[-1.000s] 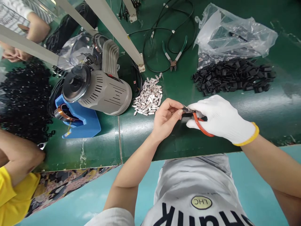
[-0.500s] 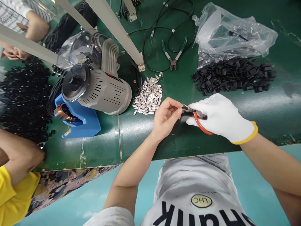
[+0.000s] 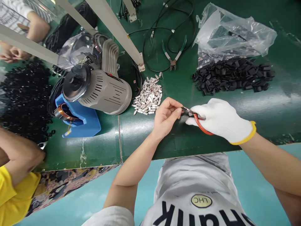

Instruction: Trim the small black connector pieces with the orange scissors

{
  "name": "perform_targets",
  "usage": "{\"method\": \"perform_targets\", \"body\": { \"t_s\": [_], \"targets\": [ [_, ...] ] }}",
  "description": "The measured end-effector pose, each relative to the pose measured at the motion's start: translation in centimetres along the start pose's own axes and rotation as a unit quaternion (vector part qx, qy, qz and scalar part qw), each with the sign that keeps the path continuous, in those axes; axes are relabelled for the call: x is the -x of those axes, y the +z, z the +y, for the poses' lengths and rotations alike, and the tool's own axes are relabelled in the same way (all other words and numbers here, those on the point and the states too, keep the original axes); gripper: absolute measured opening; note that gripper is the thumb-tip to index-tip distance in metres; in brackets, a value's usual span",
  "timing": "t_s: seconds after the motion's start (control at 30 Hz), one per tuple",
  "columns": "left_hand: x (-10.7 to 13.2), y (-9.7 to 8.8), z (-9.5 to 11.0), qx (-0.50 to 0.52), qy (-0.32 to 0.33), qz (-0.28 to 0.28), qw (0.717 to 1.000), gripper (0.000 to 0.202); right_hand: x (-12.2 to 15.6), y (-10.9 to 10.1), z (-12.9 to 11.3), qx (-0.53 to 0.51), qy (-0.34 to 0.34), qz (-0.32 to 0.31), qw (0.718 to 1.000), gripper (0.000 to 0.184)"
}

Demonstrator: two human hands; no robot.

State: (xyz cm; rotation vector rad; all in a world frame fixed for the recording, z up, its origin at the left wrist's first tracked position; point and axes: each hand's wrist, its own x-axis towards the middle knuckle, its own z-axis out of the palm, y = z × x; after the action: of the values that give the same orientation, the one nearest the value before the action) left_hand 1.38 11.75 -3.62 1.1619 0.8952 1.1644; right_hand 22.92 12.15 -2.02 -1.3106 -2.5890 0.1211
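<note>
Green bench (image 3: 270,106) fills the upper view. Grey motor-like machine (image 3: 105,91) lies on a blue base (image 3: 90,124) at far left, and a crumpled plastic bag (image 3: 232,34) sits at far right, with a heap of black plastic parts (image 3: 232,77) spilling out just in front of it. A smaller heap of silver metal pieces (image 3: 148,95) lies beside the machine, and green-handled cutters (image 3: 173,55) lie idle beyond it. Right hand (image 3: 221,119), in a white knit glove, is closed around the red-handled pliers (image 3: 199,124) above the near edge of the bench. The nose of the tool points left and meets the left hand (image 3: 166,117). Left hand is bare, with thumb and forefinger pinched on a small part (image 3: 182,110) at the tool tip. The part is mostly hidden, so its kind cannot be told. Judgement: the part is light, rigid and likely smooth, so it could slip or flick away. It is best held by its flat sides in a fingertip pinch close to the nose. The pliers are stiff and light, and their coated handles give the glove good purchase when gripped mid-handle.
</note>
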Motion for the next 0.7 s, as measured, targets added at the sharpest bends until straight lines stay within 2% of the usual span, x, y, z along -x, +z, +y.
{"method": "perform_targets", "body": {
  "t_s": [0.2, 0.4, 0.7],
  "targets": [
    [-0.16, -0.03, -0.08, 0.017, -0.009, -0.004, 1.000, 0.020, 0.21, 0.30, -0.05, -0.006, 0.020, -0.017, 1.000, 0.052],
    [-0.26, -0.09, 0.04, 0.023, 0.000, -0.011, 1.000, 0.022, -0.13, -0.13, 0.08, -0.010, 0.011, 0.010, 1.000, 0.041],
    [-0.22, 0.01, 0.25, -0.013, 0.022, -0.026, 0.999, 0.032, -0.15, -0.28, 0.20, -0.009, 0.015, -0.012, 1.000, 0.040]
  ]
}}
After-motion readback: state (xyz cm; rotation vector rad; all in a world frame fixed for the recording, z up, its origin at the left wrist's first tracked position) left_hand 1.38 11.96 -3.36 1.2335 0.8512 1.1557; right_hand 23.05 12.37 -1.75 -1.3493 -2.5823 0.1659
